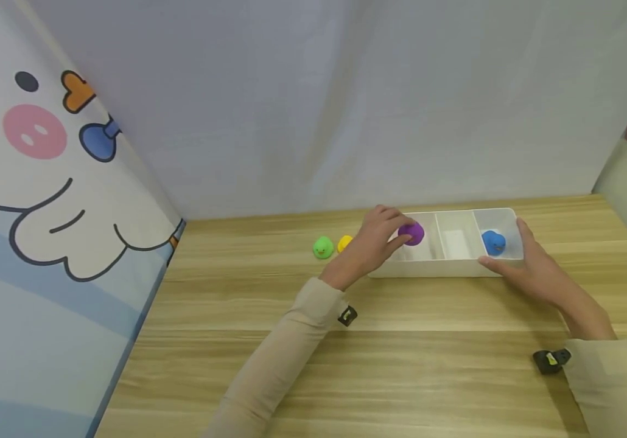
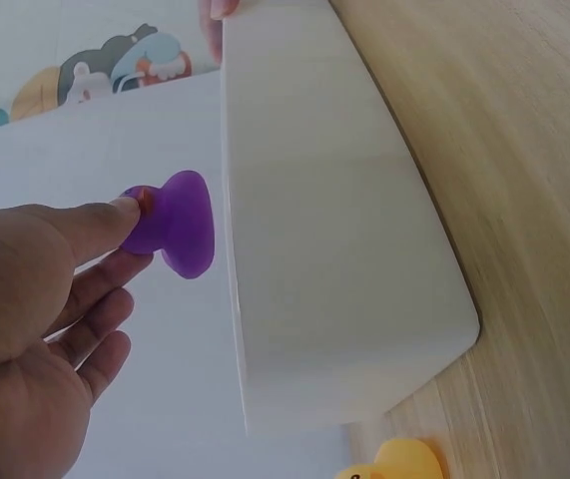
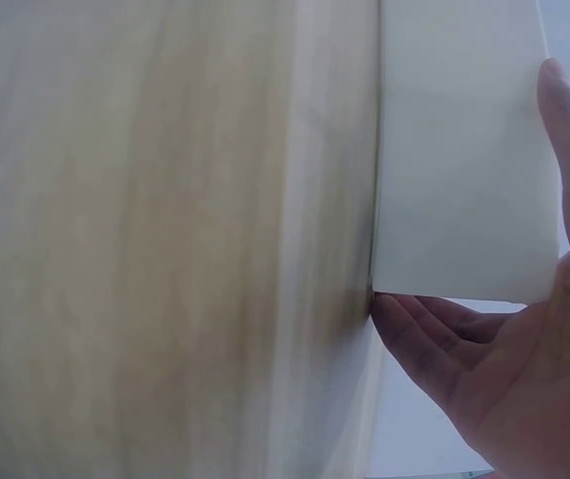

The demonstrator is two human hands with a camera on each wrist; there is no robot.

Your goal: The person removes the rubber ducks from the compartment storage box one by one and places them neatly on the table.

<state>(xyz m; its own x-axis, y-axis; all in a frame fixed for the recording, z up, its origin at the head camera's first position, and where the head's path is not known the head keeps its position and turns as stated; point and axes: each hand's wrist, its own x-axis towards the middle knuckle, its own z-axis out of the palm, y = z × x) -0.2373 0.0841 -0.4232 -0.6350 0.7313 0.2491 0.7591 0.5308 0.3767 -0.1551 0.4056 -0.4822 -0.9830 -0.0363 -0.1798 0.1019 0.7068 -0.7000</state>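
Note:
A purple toy duck (image 1: pixel 413 234) is pinched between the thumb and fingers of my left hand (image 1: pixel 372 242). The left wrist view shows the duck (image 2: pixel 187 225) just above the rim of a long white divided box (image 1: pixel 434 269). My right hand (image 1: pixel 546 280) holds the box's right end, its thumb at the front rim and its fingers around the end wall. A blue toy duck (image 1: pixel 493 242) sits in the rightmost compartment. Part of the box's left end is hidden behind my left hand.
Left of the box, on the wooden table (image 1: pixel 226 340), are a green toy duck (image 1: pixel 323 247) and a yellow toy duck (image 1: pixel 344 243), the latter partly covered by my left hand. A pale curtain (image 1: pixel 269 121) hangs behind the table. A cartoon-printed sheet (image 1: pixel 34 201) hangs at the left.

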